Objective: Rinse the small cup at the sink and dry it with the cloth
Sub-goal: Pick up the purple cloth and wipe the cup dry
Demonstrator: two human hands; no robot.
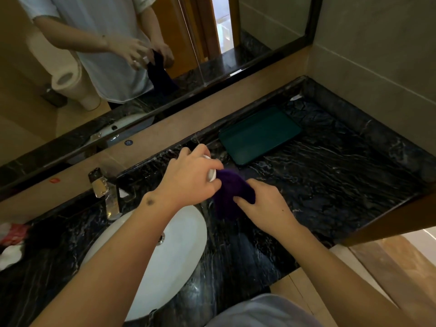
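Shirt at bottom edge, then 2 forearms reaching out over the sink and dark marble counter. Left hand curls round the cup, small and white, mostly hidden by the fingers; only its rim side shows. Cup is held in the air above the counter, just right of the sink, near the tap. Right hand pinches the purple cloth, fingers bunched into it, cloth touching the cup's open end and hanging down a little. Looks like the drying step, rinse likely done, tap shows no flow.

Risks, as a guess:
- Cup likely wet, grip covers little of it I can check; a twist from the cloth could slip it out onto hard marble or into the sink, chip or break.
- Cloth only at the mouth; the outside under the left fingers may stay damp.
- Hanging cloth end could drag on the counter, which looks wet.

Green tray sits behind, well apart. Mirror above repeats both hands.
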